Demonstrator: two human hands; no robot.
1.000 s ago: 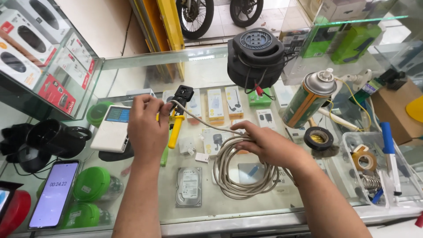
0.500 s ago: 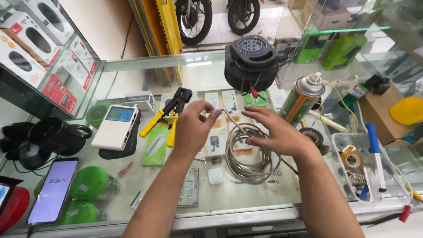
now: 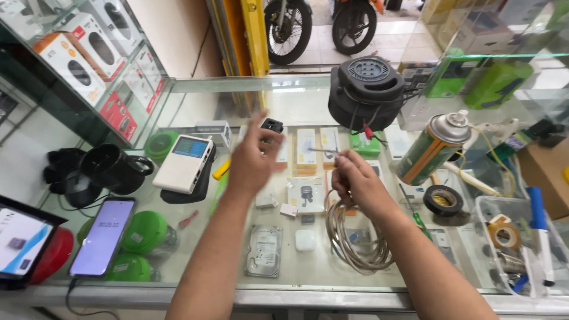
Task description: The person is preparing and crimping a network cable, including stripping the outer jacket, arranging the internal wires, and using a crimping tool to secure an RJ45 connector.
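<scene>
Left hand [image 3: 252,160]: raised above the glass counter [image 3: 195,261], blurred. Fingers loosely curled, forefinger extended upward. Whether it grips anything cannot be told. A black tool head [image 3: 272,125] shows just behind the fingers, and a yellow handle [image 3: 221,170] shows below the hand at its left.

Right hand [image 3: 355,178]: closed in a pinch on the end of a thin grey cable [image 3: 355,237]. The short stripped end [image 3: 323,150] projects left from the fingertips, between the 2 hands. The rest of the cable hangs from the hand into a loose coil that lies on the counter under the right wrist.

Packages and labels:
- 2 tall packets [image 3: 317,148], white with orange bands, lie flat under the glass beyond the hands.
- 1 white square packet [image 3: 306,194] with a dark picture lies between the forearms.
- 1 green packet [image 3: 365,144] lies below the black cable reel [image 3: 366,92].
- A spray can [image 3: 431,148], green with an orange diagonal band, stands right of the right hand.
- White and red boxes [image 3: 89,65] with pictures of dark oval devices fill the glass case at far left.
- A hard drive [image 3: 263,251] with a white label lies near the front edge.
- A white tester [image 3: 185,162] with a blue screen lies left of the left hand.
</scene>
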